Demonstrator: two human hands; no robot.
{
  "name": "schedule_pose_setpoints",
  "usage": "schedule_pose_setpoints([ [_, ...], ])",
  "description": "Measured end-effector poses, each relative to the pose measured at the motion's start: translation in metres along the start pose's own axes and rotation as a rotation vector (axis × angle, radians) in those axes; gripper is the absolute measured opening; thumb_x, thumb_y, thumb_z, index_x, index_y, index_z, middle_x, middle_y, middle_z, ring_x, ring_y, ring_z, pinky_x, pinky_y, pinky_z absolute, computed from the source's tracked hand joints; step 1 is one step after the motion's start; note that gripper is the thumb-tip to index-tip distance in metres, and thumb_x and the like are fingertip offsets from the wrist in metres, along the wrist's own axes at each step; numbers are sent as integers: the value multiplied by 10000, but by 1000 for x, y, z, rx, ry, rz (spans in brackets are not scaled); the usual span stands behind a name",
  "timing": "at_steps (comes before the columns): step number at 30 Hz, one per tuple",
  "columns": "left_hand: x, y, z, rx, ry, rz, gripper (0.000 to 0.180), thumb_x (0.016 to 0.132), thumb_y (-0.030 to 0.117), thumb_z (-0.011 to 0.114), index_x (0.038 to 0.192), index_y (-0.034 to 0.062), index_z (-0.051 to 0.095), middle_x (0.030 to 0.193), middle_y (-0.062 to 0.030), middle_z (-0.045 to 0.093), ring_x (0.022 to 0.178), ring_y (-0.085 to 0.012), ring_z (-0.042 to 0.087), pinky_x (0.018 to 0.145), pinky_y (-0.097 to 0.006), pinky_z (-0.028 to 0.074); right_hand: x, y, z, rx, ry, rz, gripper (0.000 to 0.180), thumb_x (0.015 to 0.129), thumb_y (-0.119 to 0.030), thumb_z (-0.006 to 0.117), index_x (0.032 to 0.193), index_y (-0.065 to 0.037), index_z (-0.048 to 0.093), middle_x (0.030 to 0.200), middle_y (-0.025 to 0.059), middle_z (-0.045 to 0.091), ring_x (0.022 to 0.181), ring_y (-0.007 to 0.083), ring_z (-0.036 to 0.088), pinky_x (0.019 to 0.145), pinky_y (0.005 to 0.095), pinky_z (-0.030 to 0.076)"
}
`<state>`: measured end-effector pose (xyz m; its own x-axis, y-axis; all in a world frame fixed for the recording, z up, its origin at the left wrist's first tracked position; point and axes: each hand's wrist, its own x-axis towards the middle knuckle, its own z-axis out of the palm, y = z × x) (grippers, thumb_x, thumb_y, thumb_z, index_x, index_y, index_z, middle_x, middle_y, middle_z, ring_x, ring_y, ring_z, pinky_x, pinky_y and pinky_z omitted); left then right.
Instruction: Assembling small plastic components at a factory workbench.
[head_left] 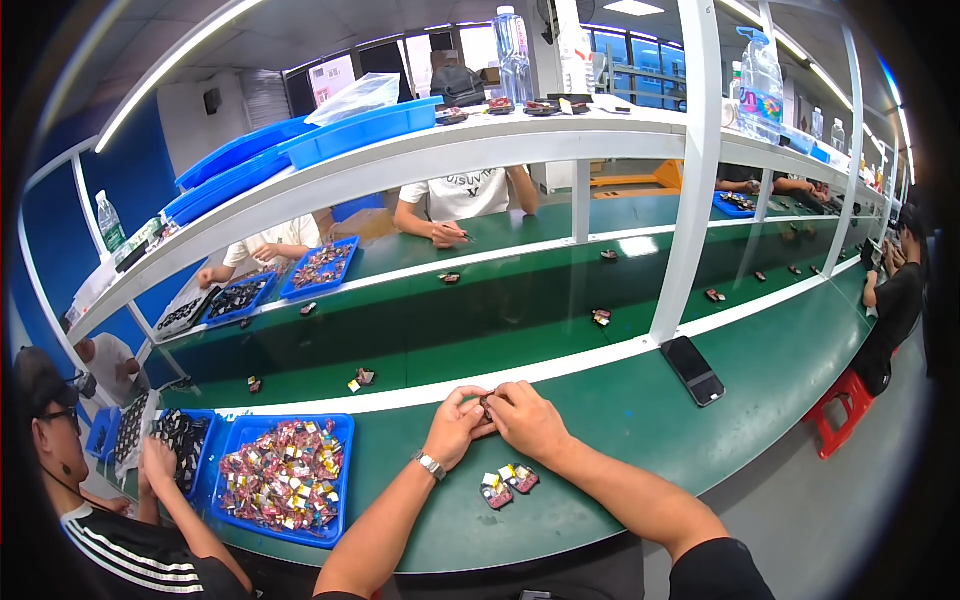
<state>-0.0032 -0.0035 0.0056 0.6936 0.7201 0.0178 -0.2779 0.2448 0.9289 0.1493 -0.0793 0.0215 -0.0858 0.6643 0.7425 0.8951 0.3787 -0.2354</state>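
My left hand (456, 432), with a metal watch on its wrist, and my right hand (529, 424) meet over the green bench. Between their fingertips they pinch a small dark part (487, 408), mostly covered by the fingers. Just below my hands, two small reddish-black assemblies (497, 492) with white and yellow patches lie side by side on the bench. To the left of my left forearm stands a blue tray (348, 470), heaped with many similar small reddish pieces bearing white and yellow bits.
A phone (692, 371) lies right of my hands, beside a white shelf post (690, 200). Beyond a white rail, a dark green belt (500, 340) carries scattered small assemblies. A co-worker (120, 480) sits at left by a tray of black parts (185, 450); others work across the belt. A red stool (842, 412) stands right.
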Motion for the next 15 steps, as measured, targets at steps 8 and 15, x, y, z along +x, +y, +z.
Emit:
schedule_pose_setpoints([
  [8,-1,1,3,5,12,6,209,989,-12,412,1195,14,435,1146,-136,597,1055,-202,625,935,-362,554,-4,3,3,-110,-8,-79,141,767,-105,626,900,-58,628,918,34,565,860,193,583,629,298,555],
  [15,-1,0,3,-1,-9,10,222,981,26,475,1199,45,439,1124,-109,616,1041,-200,627,930,-388,546,-6,0,4,-128,13,-66,179,742,-105,639,916,-62,636,945,31,585,878,195,592,630,299,551],
])
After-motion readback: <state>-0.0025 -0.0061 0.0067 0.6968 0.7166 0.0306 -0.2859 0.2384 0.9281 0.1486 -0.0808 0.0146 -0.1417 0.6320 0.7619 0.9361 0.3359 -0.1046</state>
